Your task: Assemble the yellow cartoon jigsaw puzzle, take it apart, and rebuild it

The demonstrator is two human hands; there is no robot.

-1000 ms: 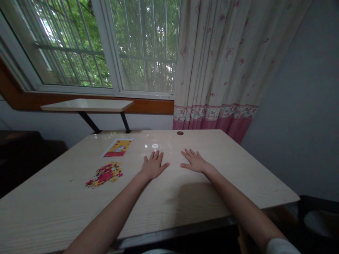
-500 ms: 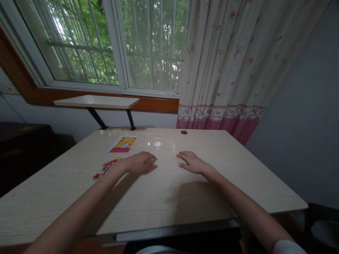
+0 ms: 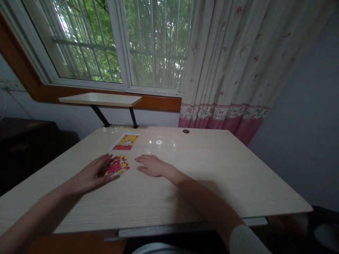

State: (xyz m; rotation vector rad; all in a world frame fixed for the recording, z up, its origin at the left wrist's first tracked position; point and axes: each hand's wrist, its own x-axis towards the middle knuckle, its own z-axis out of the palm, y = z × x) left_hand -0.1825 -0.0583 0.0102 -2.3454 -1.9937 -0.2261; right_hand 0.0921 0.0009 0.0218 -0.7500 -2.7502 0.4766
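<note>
A pile of red and yellow puzzle pieces (image 3: 118, 165) lies on the pale wooden table (image 3: 201, 173), left of centre. My left hand (image 3: 93, 173) lies open on the left part of that pile, fingers stretched out and partly covering it. My right hand (image 3: 150, 165) rests flat and open on the table just right of the pile, fingertips close to its edge. Behind the pile lies a small yellow and red picture card (image 3: 125, 141).
A narrow shelf on black brackets (image 3: 100, 100) juts out at the table's back edge, under a barred window. A flowered curtain (image 3: 227, 67) hangs at the back right. A cable hole (image 3: 185, 131) sits near the far edge. Dark furniture (image 3: 29, 148) stands to the left.
Both hands have slid left from the middle of the table. The left hand now lies on the puzzle pieces and the right hand is beside them. The camera has turned slightly left.
</note>
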